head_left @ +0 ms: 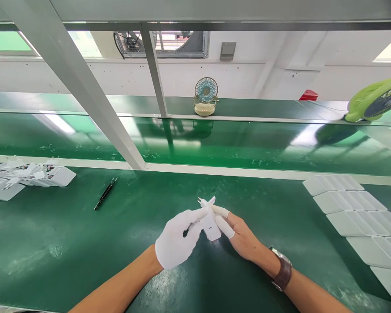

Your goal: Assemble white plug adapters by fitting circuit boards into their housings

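A small white plug-in charger (211, 228) is held a little above the green bench, near the middle of the view. Its two metal pins point up and to the left. My left hand (177, 239), in a white glove, pinches the charger from the left side. White finger cots cover the thumb and a finger of my right hand (243, 237), which grips the charger's right side. Fingers of both hands hide part of its body, and a dark slot shows on its visible face.
Black tweezers (106, 194) lie to the left on the green bench (143, 208). White parts with cables (29, 176) are heaped at far left. Rows of flat white pieces (355, 217) lie at right. A slanted white post (94, 104) rises behind. Small fans (206, 93) stand on the back shelf.
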Demonstrator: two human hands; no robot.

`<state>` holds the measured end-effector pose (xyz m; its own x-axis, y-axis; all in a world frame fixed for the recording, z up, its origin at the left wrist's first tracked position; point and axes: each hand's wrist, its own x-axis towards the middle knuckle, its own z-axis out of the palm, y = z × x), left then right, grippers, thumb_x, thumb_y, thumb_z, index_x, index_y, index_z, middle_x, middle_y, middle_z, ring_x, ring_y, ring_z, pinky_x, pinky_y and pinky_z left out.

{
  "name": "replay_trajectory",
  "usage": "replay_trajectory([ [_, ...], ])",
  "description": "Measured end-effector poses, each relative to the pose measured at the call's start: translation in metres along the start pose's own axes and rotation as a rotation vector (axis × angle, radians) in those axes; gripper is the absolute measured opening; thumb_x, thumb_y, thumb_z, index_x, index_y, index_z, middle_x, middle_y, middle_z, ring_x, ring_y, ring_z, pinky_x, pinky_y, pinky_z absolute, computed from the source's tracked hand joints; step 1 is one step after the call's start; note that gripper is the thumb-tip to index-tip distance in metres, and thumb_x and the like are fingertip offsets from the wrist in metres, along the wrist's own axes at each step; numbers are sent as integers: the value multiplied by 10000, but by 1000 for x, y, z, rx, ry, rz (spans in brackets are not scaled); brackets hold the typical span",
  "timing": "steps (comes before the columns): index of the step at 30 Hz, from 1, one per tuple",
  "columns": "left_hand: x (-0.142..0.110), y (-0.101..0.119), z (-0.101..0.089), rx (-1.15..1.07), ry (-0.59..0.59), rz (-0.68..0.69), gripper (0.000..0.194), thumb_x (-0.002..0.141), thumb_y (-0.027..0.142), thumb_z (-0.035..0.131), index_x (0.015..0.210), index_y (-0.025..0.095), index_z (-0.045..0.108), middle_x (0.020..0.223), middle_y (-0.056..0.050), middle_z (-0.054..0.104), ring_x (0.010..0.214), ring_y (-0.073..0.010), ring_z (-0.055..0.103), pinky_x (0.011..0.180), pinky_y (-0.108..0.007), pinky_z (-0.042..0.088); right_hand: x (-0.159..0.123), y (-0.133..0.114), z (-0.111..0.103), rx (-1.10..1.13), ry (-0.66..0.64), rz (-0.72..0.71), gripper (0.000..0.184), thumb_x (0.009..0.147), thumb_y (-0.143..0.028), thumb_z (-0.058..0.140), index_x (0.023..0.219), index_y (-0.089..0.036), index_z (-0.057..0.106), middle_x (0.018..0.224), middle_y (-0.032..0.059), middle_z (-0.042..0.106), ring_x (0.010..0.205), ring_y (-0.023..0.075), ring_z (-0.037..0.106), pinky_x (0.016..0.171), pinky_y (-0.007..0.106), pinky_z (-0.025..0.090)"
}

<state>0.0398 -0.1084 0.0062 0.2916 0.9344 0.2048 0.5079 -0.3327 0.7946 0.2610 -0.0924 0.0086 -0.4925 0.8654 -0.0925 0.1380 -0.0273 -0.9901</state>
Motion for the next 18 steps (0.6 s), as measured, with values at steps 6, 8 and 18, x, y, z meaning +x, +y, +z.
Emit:
replay_trajectory([
  [6, 1, 0, -3, -36, 1, 38, 365, 990, 153, 466, 1282, 264, 654, 902, 1, 718, 765, -134, 641, 726, -274, 532, 0, -1, -1, -29, -2, 8, 488, 1057, -512, 406, 1478, -283, 497, 853, 17, 682, 794, 195, 640, 833, 352, 562],
  [8, 1, 1, -3, -31, 3, 45, 361, 988, 152, 469, 1277, 261, 657, 905, -2, 721, 766, -136, 642, 715, -273, 529, -1, -3, -1, -34, -1, 18, 493, 1056, -519, 403, 1477, -280, 500, 854, 19, 681, 825, 202, 643, 833, 351, 562],
  [18, -1, -4, 1, 1, 27, 47, 363, 983, 195, 496, 1294, 269, 669, 881, -24, 715, 755, -150, 628, 738, -295, 534, -1, 2, 0, -71, 16, 10, 539, 1048, -536, 385, 1515, -278, 466, 825, 31, 696, 747, 216, 642, 815, 373, 581],
])
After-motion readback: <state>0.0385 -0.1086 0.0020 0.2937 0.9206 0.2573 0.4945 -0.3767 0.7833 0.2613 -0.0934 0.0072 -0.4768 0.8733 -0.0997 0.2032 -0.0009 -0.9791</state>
